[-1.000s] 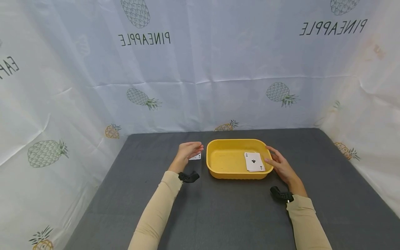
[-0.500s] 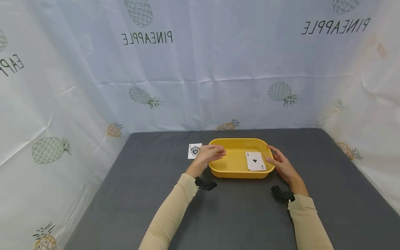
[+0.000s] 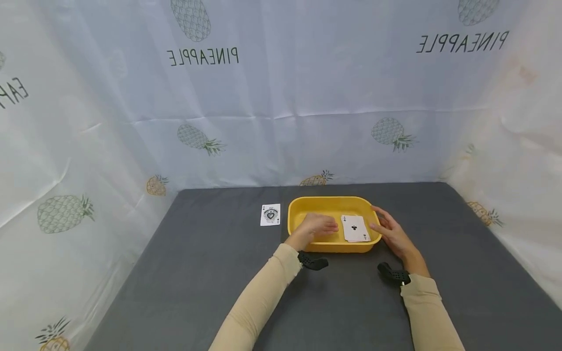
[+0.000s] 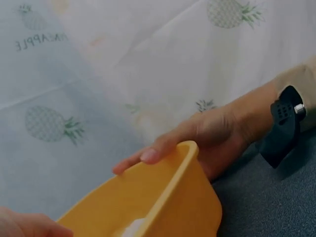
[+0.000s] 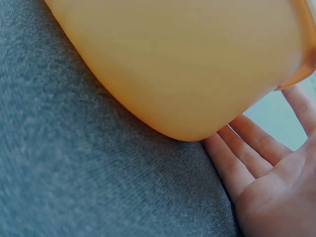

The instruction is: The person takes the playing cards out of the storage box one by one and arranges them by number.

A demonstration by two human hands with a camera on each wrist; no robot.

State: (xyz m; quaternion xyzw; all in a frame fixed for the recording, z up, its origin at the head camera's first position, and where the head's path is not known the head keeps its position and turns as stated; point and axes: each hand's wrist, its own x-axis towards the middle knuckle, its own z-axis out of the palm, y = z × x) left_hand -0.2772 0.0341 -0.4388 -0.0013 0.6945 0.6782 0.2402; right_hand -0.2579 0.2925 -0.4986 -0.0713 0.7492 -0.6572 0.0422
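Note:
A yellow plastic tray (image 3: 307, 246) stands on the dark table. In its right part lies a small stack of playing cards (image 3: 356, 231), the ace of clubs on top. My left hand (image 3: 313, 228) hovers over the tray's left part, palm side hidden, so I cannot see whether anything is between its fingers. My right hand (image 3: 397, 241) grips the tray's right end, thumb over the rim and fingers along the outside wall. In the right wrist view those fingers (image 5: 247, 153) lie against the tray wall. Left of the tray an ace of spades card (image 3: 270, 215) lies face up.
The dark grey cloth (image 3: 197, 273) covers the table. Behind and at both sides hangs a white curtain (image 3: 272, 87) with pineapple prints, meeting the table's back edge. Each wrist wears a black camera strap (image 3: 312, 261).
My left hand has moved right from above the card on the table to over the tray, uncovering that card. My right hand has stayed on the tray's right end.

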